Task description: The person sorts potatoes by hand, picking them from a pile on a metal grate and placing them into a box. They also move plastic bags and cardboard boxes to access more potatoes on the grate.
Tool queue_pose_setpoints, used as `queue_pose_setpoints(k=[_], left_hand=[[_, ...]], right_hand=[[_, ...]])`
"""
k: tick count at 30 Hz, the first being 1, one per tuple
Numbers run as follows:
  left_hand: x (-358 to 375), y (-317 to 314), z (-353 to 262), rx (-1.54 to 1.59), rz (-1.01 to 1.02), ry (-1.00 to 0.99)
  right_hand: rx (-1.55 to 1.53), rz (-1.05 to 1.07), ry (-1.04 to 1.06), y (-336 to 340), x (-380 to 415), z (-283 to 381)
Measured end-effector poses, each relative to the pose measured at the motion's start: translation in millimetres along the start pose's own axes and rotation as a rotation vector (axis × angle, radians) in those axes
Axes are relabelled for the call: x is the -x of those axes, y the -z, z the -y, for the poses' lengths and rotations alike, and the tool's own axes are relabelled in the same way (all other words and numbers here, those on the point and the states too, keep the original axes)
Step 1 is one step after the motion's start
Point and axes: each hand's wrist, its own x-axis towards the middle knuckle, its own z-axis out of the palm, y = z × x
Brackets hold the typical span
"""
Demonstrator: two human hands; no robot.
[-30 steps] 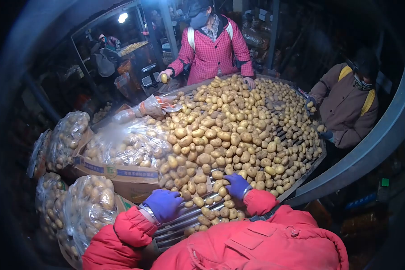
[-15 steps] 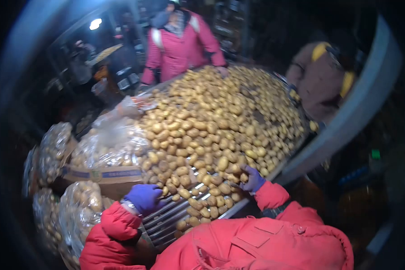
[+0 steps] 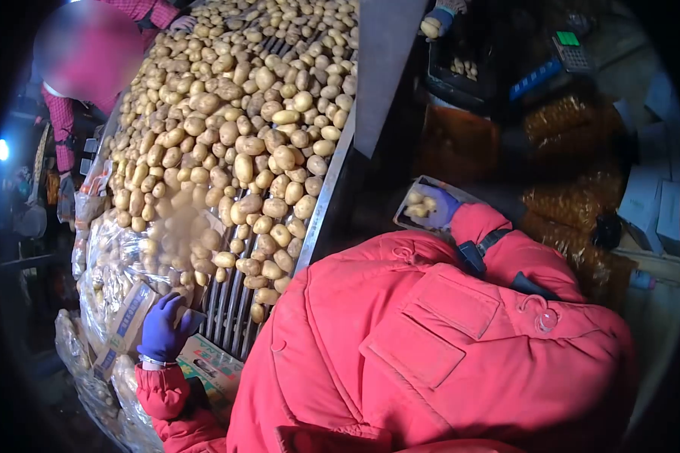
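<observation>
My left hand (image 3: 166,326), in a purple glove, is by the near left corner of the slatted metal sorting table (image 3: 230,313). Its fingers are apart, with no potato visible in them. Beside it are the blue-banded cardboard box (image 3: 131,313) and a printed carton (image 3: 210,364). Far to the right, my purple-gloved right hand (image 3: 441,208) is over a small bin (image 3: 409,222). Its fingers curl against a few potatoes (image 3: 418,202); the undersides of the fingers are hidden. The potato heap (image 3: 227,136) covers most of the table.
A metal rail (image 3: 326,196) edges the table's right side. Plastic-bagged potatoes (image 3: 109,260) stand at left. Across the heap is a person in pink (image 3: 140,11). Another person's gloved hand (image 3: 440,21) holds a potato near a dark tub (image 3: 468,75). Netted sacks (image 3: 574,200) lie at right.
My view has swung right. My right hand has left the potato heap and reached right to the small bin. My left hand stays near the table's left corner, its fingers now more spread.
</observation>
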Motion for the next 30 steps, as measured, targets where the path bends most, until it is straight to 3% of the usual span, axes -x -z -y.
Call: queue_pose_setpoints(k=[1, 3, 5, 7, 11, 13, 16, 19, 21, 22, 24, 25, 27, 29, 30], left_hand=[[-0.4, -0.3, 2.0, 0.003, 0.006, -0.001], [1.0, 1.3, 5.8, 0.017, -0.015, 0.019], [4.1, 5.6, 5.7, 0.011, -0.029, 0.015], [5.3, 7.7, 8.3, 0.022, -0.016, 0.044], [7.4, 9.7, 13.8, 0.016, -0.006, 0.067], [8.6, 9.0, 15.3, 0.001, -0.018, 0.062], [8.9, 9.8, 8.3, 0.014, -0.002, 0.091], [8.3, 10.2, 7.6, -0.051, -0.012, 0.045], [5.3, 14.8, -1.2, -0.045, -0.003, 0.033], [4.6, 16.7, -2.0, -0.027, -0.001, 0.022], [9.7, 10.5, 8.1, -0.076, -0.037, 0.001], [11.3, 7.2, 12.0, -0.094, -0.059, 0.005], [12.2, 6.1, 15.3, -0.095, -0.102, 0.009], [8.9, 9.2, 6.9, -0.061, -0.148, 0.010], [10.7, 10.4, 2.9, -0.059, -0.117, 0.031]], right_hand=[[-0.538, -0.336, -0.378, 30.2, 4.8, -30.1], [-0.876, 0.425, -0.224, 108.6, 13.2, -99.3], [-0.387, -0.229, -0.213, 104.4, 42.0, -94.9], [-0.144, -0.549, -0.214, 104.8, 55.6, -70.1], [-0.178, -0.631, -0.296, 85.3, 55.2, 1.0], [-0.128, -0.673, -0.402, 92.0, 44.4, 6.0], [-0.100, -0.248, -0.283, 178.3, 13.9, -49.3], [0.300, -0.492, -0.374, 73.2, -0.8, 2.1], [0.338, -0.554, -0.529, 27.2, -17.5, 18.8], [0.710, -0.118, -0.039, 14.0, -32.3, 25.7], [0.682, 0.184, 0.095, -65.2, -44.8, 76.0], [0.345, 0.018, -0.274, -143.0, -44.2, 114.5], [0.557, 0.192, 0.011, -185.4, -85.7, 116.0], [1.122, 0.100, 0.912, -242.3, -127.4, 118.3], [1.230, 0.001, 0.930, -269.0, -142.3, 116.3]])
